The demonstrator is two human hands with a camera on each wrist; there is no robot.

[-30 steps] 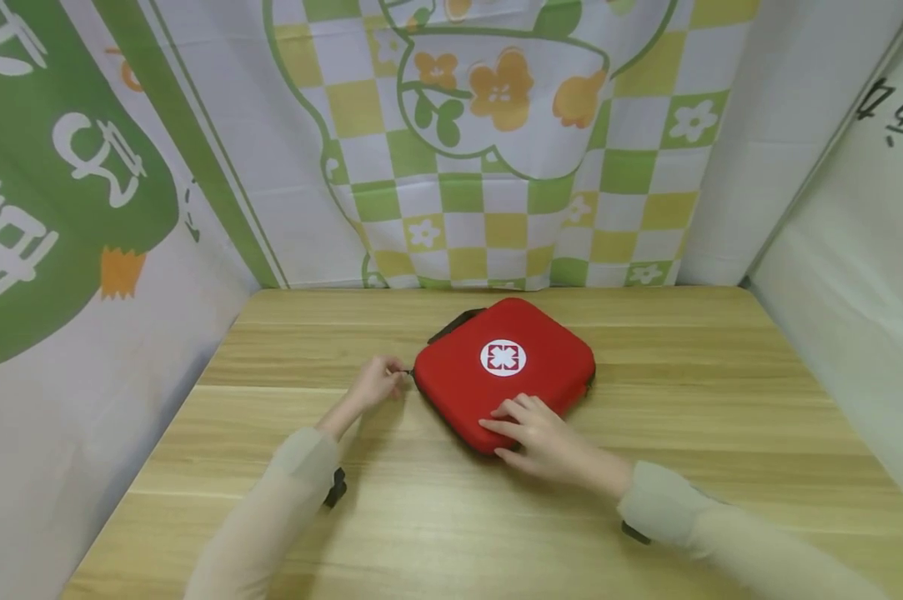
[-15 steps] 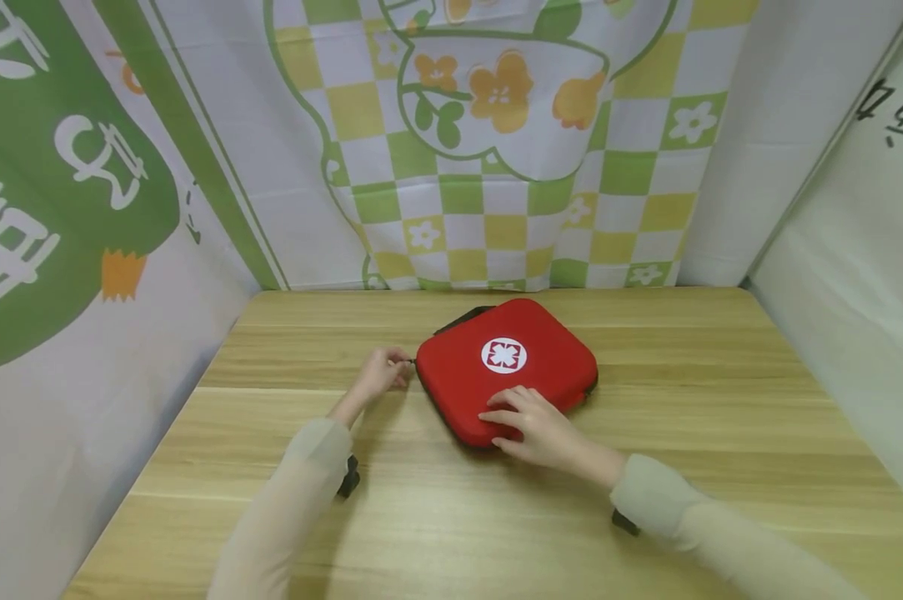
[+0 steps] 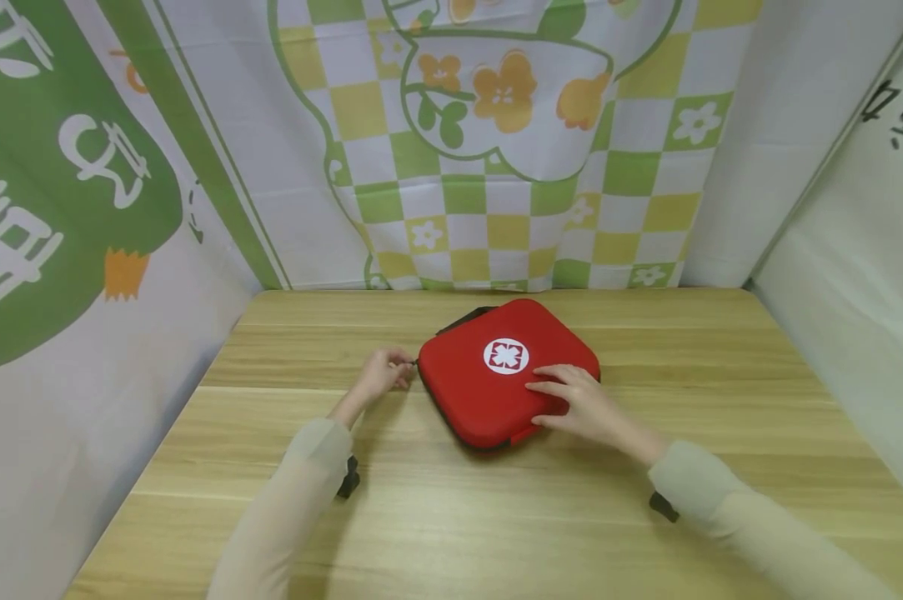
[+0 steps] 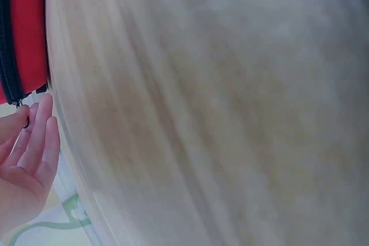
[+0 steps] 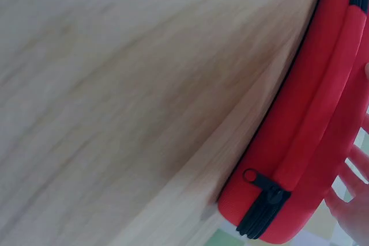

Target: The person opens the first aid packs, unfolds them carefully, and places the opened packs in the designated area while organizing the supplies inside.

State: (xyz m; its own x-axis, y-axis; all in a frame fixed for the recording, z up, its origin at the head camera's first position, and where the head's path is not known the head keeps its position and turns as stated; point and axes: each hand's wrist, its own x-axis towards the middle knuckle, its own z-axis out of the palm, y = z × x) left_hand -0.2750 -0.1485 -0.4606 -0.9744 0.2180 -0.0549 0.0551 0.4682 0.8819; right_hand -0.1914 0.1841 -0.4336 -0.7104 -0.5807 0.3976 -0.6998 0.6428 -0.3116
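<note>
A red zippered first-aid case (image 3: 466, 392) with a white round emblem (image 3: 507, 356) lies closed on the table. At its left corner, my left hand (image 3: 382, 375) pinches a small zipper pull (image 4: 26, 121) between thumb and fingers. The black zipper (image 4: 8, 56) runs along the case's side above that hand. My right hand (image 3: 582, 408) rests with spread fingers on the case's right front edge. On the side facing the right wrist camera, a second zipper pull (image 5: 258, 179) lies loose beside a red fabric strip (image 5: 323, 108).
The wooden table (image 3: 451, 525) extends around the case. A black carry handle (image 3: 466, 319) sticks out at the case's back left. Behind the table hangs a checkered, flowered cloth (image 3: 489, 225), with printed cloth (image 3: 68, 183) on the left.
The right hand has moved from the front corner rightward along the case's edge. The case has turned slightly, and the left hand has shifted a little up and right, still pinching the zipper pull.
</note>
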